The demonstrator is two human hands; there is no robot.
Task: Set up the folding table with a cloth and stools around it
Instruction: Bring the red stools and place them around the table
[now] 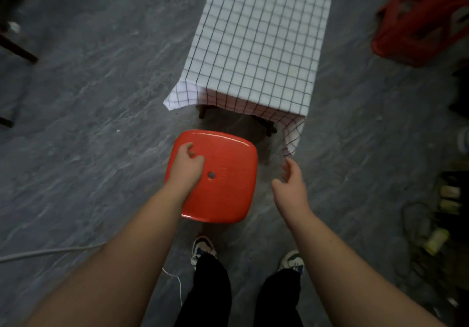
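Grey floor (88, 85); red stool (223, 187) near cloth (256, 42) edge; left hand (185, 166), right hand (289, 184) grips loose, empty.

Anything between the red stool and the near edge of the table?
Nothing visible. Only bare grey floor lies between the red stool and the near edge of the checked-cloth table. The left hand is over the seat.

Dim room around me; the checked cloth (256, 44) catches the most light. Edges smear with motion blur, corners darken and bend outward.
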